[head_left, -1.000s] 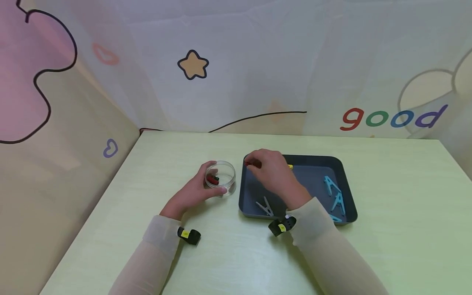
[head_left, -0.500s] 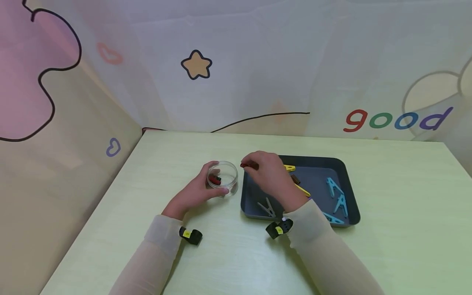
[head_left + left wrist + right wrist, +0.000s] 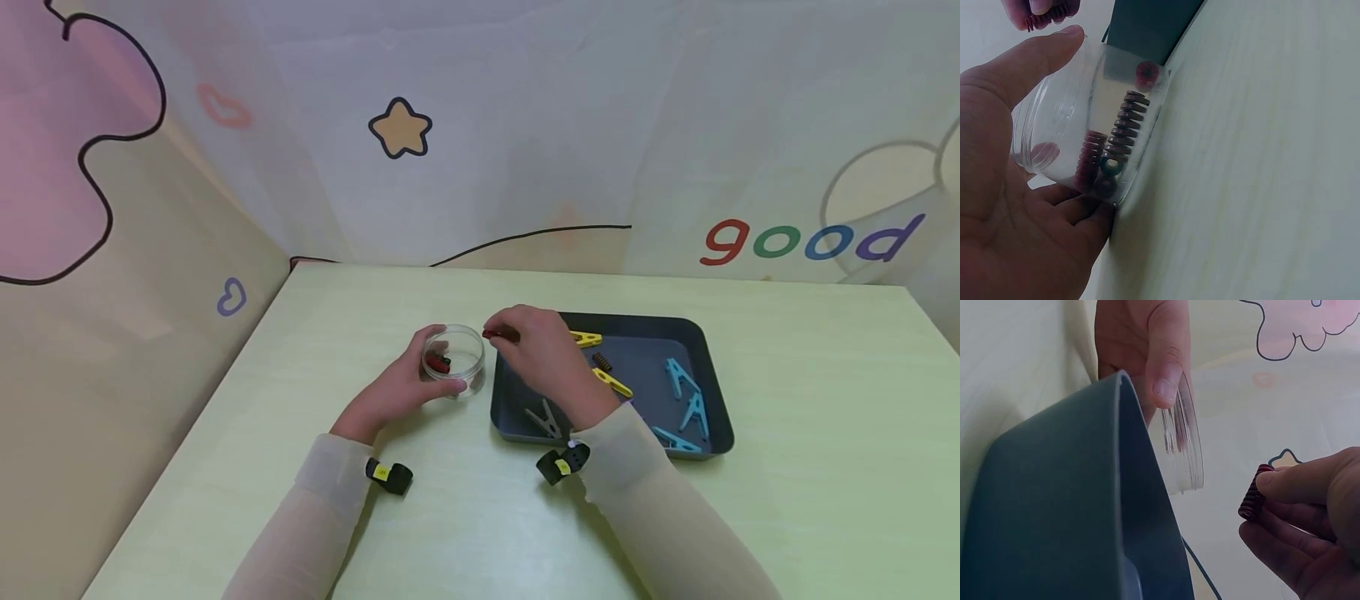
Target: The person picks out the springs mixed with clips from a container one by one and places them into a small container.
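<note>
My left hand (image 3: 397,387) grips a clear round jar (image 3: 1063,109), its thumb on one side and fingers round the other. Inside the jar lie several small coil springs, among them a dark red spring (image 3: 1090,159) and a brownish spring (image 3: 1125,128). Between thumb and fingertips, my right hand (image 3: 543,354) pinches another dark red spring (image 3: 1254,497). It is held just to the right of the jar's open mouth, over the left rim of the dark tray (image 3: 637,358).
In the tray lie yellow clothespins (image 3: 613,382), several blue clothespins (image 3: 678,377), a grey clothespin (image 3: 543,419) and a brown spring (image 3: 601,362). The pale table (image 3: 465,517) meets a printed backdrop (image 3: 525,167) behind.
My right hand has moved left toward the jar with the red spring, uncovering the brown spring and yellow clothespins in the tray. The left hand keeps its grip on the jar.
</note>
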A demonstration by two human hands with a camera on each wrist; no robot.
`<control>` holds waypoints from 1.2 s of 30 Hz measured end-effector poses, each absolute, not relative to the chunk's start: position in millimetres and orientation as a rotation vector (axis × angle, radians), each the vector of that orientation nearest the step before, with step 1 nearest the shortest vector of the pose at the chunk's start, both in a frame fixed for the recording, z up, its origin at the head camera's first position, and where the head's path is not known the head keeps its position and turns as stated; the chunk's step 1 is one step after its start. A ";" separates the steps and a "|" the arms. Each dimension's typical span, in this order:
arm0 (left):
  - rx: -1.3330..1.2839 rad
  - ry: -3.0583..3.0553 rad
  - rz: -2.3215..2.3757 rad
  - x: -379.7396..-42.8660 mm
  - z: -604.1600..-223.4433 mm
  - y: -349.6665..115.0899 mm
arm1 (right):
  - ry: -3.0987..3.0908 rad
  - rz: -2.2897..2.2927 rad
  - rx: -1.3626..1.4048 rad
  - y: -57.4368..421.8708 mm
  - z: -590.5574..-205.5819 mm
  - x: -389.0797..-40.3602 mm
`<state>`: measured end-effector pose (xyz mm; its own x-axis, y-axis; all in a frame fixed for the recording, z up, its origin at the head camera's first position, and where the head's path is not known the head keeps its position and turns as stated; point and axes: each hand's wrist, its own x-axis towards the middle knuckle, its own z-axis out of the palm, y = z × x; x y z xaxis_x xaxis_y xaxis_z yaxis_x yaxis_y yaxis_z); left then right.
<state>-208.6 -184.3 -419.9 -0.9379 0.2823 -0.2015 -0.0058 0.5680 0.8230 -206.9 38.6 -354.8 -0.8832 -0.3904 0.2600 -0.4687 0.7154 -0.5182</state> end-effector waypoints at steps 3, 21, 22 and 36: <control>0.228 2.493 1.310 -208.7 -419.4 -184.4 | -2.798 0.907 0.695 35.9 -354.9 -206.9; 0.207 2.489 1.292 -207.5 -417.6 -184.8 | -2.798 0.918 0.717 23.1 -363.3 -207.4; 0.204 2.485 1.290 -207.5 -417.2 -184.8 | -2.797 0.927 0.716 22.6 -363.6 -207.0; 0.208 2.488 1.320 -208.1 -419.2 -184.9 | -2.782 0.942 0.747 14.2 -366.2 -204.6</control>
